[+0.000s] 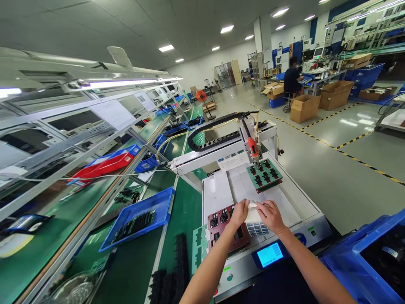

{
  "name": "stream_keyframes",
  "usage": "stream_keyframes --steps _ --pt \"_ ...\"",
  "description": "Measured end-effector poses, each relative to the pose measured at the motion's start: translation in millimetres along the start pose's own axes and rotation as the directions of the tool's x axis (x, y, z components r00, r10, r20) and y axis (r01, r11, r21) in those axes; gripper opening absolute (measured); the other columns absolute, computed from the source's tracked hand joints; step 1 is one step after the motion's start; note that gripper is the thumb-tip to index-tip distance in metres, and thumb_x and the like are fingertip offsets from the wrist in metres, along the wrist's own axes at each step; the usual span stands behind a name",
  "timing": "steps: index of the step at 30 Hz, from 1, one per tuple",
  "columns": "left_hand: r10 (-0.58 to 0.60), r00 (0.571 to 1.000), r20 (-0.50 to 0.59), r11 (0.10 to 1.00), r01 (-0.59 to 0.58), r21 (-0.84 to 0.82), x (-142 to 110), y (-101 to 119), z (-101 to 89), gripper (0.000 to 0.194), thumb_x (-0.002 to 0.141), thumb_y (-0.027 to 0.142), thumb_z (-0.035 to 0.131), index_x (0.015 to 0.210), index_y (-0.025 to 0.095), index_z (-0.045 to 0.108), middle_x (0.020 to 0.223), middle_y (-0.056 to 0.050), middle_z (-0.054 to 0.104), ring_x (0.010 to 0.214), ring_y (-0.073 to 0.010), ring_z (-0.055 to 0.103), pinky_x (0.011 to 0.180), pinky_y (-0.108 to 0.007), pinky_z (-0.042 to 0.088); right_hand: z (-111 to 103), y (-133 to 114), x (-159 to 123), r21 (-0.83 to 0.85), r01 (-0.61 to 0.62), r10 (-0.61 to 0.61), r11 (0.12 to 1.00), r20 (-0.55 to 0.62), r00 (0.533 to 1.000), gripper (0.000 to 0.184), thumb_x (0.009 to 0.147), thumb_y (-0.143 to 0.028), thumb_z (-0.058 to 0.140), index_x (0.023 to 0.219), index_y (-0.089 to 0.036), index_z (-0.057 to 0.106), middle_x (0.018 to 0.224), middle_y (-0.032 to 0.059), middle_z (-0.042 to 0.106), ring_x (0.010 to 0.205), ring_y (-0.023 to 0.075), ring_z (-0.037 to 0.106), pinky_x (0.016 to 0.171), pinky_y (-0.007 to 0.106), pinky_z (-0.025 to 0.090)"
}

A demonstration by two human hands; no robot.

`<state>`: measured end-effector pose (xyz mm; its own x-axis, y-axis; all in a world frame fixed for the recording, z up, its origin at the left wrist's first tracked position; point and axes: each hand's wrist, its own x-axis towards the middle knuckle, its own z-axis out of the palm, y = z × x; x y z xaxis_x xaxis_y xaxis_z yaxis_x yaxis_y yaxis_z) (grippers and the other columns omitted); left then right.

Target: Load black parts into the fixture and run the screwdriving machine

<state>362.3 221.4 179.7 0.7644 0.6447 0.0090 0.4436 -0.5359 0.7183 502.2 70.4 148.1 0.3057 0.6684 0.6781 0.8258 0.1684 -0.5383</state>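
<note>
My left hand and my right hand are close together over the front of a white bench-top machine. Both have their fingers pinched on a pale, thin sheet. Its lower part shows a grid of grey rectangles, like a sheet of labels. Below and beside my left hand lies a dark red fixture plate holding black parts, partly hidden by my forearm. Farther back, a green fixture plate with several black parts sits under the machine's red-bodied screwdriver head.
A lit touch screen is on the machine's front. To the left, a blue tray with dark boards and a stack of black parts rest on the green bench. A blue bin stands at right. A person sits far back.
</note>
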Motion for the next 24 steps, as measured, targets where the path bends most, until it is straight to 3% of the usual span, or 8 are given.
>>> stream_keyframes --steps 3,6,10,12,15,18,20,24 --pt "-0.010 0.982 -0.188 0.997 -0.004 -0.071 2 -17 -16.7 0.044 0.099 0.051 0.049 0.124 0.017 0.062 0.112 -0.015 0.073 0.101 -0.0254 0.067 0.090 -0.040 0.052 22 -9 2 0.197 -0.238 0.236 0.951 0.030 0.971 0.069 0.098 -0.019 0.058 0.160 -0.029 0.032 0.124 0.0093 0.071 0.118 0.0255 0.063 0.103 0.050 0.057" --pt "-0.080 0.892 -0.444 0.984 -0.001 -0.180 -17 -31 -46.1 0.051 0.096 0.052 0.055 0.134 0.018 0.058 0.141 -0.019 0.062 0.126 -0.0284 0.061 0.104 -0.046 0.051 62 -31 5 0.375 -0.342 0.260 0.862 0.252 0.932 0.079 0.094 -0.015 0.056 0.163 -0.034 0.024 0.154 0.0101 0.051 0.129 0.0241 0.059 0.103 0.046 0.061" --pt "-0.281 0.765 -0.580 0.933 0.077 -0.350 -69 -48 -75.9 0.052 0.096 0.060 0.052 0.121 0.016 0.066 0.124 -0.017 0.071 0.111 -0.0270 0.068 0.098 -0.043 0.055 129 -61 12 0.456 -0.310 0.131 0.834 0.383 0.915 0.096 0.084 -0.007 0.060 0.164 -0.039 0.019 0.168 0.0081 0.031 0.148 0.0274 0.045 0.115 0.055 0.052" --pt "-0.331 0.764 -0.554 0.909 0.099 -0.405 -98 -59 -77.3 0.053 0.093 0.063 0.056 0.114 0.015 0.070 0.113 -0.014 0.074 0.103 -0.0269 0.070 0.093 -0.041 0.056 157 -71 20 0.467 -0.309 0.123 0.829 0.386 0.914 0.102 0.079 -0.004 0.063 0.164 -0.039 0.019 0.169 0.0093 0.029 0.151 0.0287 0.041 0.117 0.057 0.049" --pt "-0.388 0.766 -0.512 0.865 0.111 -0.489 -134 -78 -64.9 0.055 0.088 0.065 0.065 0.110 0.015 0.072 0.103 -0.012 0.076 0.094 -0.0254 0.071 0.086 -0.038 0.058 181 -81 37 0.486 -0.355 0.147 0.799 0.414 0.898 0.097 0.078 -0.003 0.058 0.164 -0.034 0.023 0.164 0.0125 0.039 0.136 0.0252 0.057 0.117 0.054 0.049" --pt "-0.463 0.749 -0.474 0.793 0.110 -0.600 -157 -86 -47.7 0.059 0.080 0.066 0.074 0.108 0.013 0.072 0.100 -0.012 0.075 0.086 -0.0228 0.071 0.079 -0.036 0.059 178 -91 58 0.542 -0.428 0.226 0.724 0.400 0.888 0.086 0.082 -0.007 0.054 0.161 -0.031 0.030 0.154 0.0139 0.052 0.110 0.0193 0.069 0.109 0.049 0.055" --pt "-0.521 0.746 -0.415 0.706 0.103 -0.701 -166 -82 -38.4 0.062 0.076 0.065 0.079 0.110 0.013 0.071 0.102 -0.012 0.075 0.083 -0.0217 0.072 0.077 -0.036 0.061 163 -102 70 0.606 -0.488 0.341 0.628 0.348 0.873 0.086 0.083 -0.017 0.062 0.160 -0.031 0.028 0.155 0.0151 0.049 0.108 0.0200 0.070 0.100 0.045 0.060" --pt "-0.487 0.849 -0.205 0.434 0.032 -0.900 -173 -56 -28.4 0.060 0.079 0.066 0.077 0.108 0.013 0.070 0.115 -0.017 0.074 0.089 -0.0221 0.075 0.078 -0.036 0.063 119 -127 81 0.692 -0.603 0.470 0.397 0.411 0.781 0.102 0.075 -0.033 0.080 0.159 -0.030 0.022 0.155 0.0186 0.045 0.115 0.0243 0.069 0.103 0.049 0.058"
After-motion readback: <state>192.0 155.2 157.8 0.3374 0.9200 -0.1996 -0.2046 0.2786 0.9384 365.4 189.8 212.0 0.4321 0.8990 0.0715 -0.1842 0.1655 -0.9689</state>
